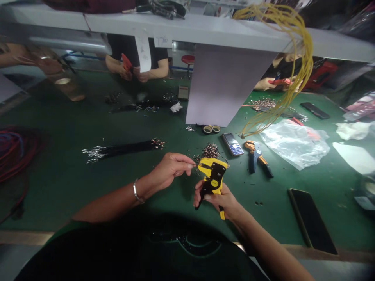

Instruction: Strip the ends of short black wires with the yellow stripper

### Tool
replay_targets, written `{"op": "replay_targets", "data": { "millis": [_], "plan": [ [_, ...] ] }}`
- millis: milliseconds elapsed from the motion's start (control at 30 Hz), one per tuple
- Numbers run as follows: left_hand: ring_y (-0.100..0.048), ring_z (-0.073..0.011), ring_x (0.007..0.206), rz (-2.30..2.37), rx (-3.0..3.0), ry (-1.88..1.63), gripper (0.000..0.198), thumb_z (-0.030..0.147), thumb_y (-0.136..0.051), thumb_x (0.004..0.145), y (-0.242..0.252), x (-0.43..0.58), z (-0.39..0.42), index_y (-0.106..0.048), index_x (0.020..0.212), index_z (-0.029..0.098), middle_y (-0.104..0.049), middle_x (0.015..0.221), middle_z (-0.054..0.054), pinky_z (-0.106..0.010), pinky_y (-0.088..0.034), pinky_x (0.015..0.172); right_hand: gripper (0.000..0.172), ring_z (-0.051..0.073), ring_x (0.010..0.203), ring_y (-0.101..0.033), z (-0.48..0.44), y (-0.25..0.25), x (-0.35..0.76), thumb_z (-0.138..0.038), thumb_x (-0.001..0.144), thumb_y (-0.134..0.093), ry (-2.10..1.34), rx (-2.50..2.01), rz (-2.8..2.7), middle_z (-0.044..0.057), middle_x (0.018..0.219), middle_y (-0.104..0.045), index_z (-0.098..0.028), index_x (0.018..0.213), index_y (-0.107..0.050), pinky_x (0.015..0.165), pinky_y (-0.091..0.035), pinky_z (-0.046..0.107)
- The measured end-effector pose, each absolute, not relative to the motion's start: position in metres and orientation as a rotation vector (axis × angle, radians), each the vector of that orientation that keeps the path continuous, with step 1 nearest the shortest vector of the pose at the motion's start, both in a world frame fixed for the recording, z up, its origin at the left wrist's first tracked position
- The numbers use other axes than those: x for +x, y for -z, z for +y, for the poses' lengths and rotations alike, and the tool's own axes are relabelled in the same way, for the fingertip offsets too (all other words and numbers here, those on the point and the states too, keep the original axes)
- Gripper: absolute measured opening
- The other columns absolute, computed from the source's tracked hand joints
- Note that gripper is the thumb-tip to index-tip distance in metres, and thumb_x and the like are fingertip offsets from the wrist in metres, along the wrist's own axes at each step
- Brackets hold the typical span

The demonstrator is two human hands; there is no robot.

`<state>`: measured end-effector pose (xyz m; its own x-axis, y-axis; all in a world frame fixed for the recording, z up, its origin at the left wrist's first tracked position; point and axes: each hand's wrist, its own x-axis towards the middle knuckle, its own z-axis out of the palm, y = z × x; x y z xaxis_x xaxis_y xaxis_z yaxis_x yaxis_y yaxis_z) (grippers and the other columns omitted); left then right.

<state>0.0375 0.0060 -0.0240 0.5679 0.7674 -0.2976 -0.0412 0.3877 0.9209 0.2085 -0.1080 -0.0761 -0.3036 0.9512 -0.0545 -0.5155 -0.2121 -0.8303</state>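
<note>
My right hand is wrapped round the handles of a yellow and black wire stripper, its jaws pointing up and left. Pinched between the fingertips of my left hand is a thin wire, whose end reaches the stripper's jaws. Most of the wire is hidden by the fingers. Just beyond the tool lies a heap of small cut wire scraps. Left of it, a bundle of black wires with bare or tipped ends rests on the green table.
A keypad phone, an orange and blue stripper and a plastic bag lie to the right. Nearer stands a large phone. Yellow wires hang from the shelf. Co-workers' hands are across the table.
</note>
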Motion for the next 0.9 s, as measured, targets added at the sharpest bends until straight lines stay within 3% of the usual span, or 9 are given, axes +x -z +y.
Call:
{"op": "replay_targets", "data": {
  "millis": [200,900],
  "plan": [
    [-0.033,-0.0049,0.042,0.838,1.082,-0.581,0.012,0.017,-0.07,0.06,0.0223,0.0382,0.0071,-0.075,0.071,0.015,-0.061,0.049,-0.002,-0.026,-0.015,0.047,0.025,0.02,0.065,-0.064,-0.1089,0.0763,0.2097,-0.03,0.076,-0.076,-1.716,-0.765,-0.898,0.005,0.073,-0.066,-0.013,0.091,-0.065,0.066,-0.053,0.038],
    [-0.032,-0.0054,0.042,0.853,1.156,-0.576,0.014,0.021,-0.071,0.059,0.023,0.0388,0.0093,-0.075,0.07,0.014,-0.06,0.048,-0.001,-0.025,-0.016,0.046,0.022,0.018,0.06,-0.062,-0.1116,0.0805,0.2114,-0.031,0.079,-0.075,-1.703,-0.818,-0.898,0.002,0.066,-0.063,-0.015,0.085,-0.062,0.061,-0.049,0.035]
  ]
}}
